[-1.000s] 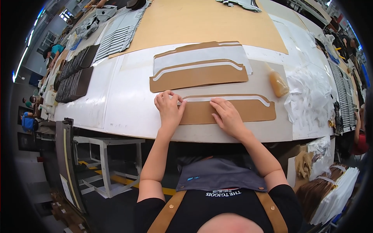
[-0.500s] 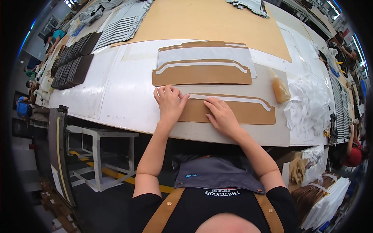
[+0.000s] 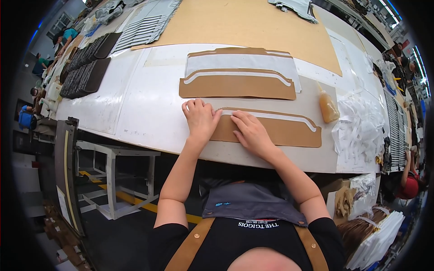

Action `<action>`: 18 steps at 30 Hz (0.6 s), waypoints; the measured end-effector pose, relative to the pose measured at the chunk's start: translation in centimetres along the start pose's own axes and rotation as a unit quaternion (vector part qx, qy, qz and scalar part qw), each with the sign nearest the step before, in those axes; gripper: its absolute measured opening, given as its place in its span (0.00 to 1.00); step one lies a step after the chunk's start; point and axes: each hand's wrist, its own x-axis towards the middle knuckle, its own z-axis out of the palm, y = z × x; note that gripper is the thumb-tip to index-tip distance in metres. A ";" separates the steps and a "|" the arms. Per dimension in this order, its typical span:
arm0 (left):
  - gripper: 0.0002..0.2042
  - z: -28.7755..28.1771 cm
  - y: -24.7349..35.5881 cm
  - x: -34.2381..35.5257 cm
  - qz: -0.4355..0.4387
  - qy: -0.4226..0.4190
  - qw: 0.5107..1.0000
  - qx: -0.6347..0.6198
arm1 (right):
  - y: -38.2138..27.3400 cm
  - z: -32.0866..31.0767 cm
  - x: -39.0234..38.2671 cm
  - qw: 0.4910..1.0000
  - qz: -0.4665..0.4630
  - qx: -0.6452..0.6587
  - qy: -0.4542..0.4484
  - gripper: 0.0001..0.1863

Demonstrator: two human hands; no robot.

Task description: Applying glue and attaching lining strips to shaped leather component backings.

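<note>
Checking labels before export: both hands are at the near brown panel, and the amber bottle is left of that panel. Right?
One error: the amber bottle is right of the near brown panel, as the head view shows. The left hand and right hand are both at that panel.
</note>
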 end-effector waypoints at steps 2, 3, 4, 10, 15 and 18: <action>0.16 -0.3 0.0 -0.1 -0.006 0.001 1.000 0.002 | -0.1 0.3 0.6 1.000 -0.010 0.006 0.001 0.23; 0.17 -0.5 0.0 -0.1 -0.011 0.001 1.000 0.004 | -0.2 0.5 0.9 1.000 -0.019 0.012 0.003 0.22; 0.17 -0.6 -0.1 -0.2 -0.011 0.001 1.000 0.004 | -0.2 0.7 1.2 1.000 -0.018 0.012 0.003 0.22; 0.19 -2.3 -2.4 -1.5 -0.060 -0.001 0.995 -0.077 | -0.4 2.1 2.2 0.998 -0.051 0.032 0.000 0.23; 0.11 -2.9 -3.9 -4.0 -0.096 0.052 0.987 -0.117 | -1.0 2.0 2.3 0.997 -0.067 0.042 -0.021 0.27; 0.09 -2.7 -3.7 -5.3 -0.069 0.087 0.986 -0.125 | -0.8 2.4 2.1 0.998 -0.059 0.029 -0.025 0.29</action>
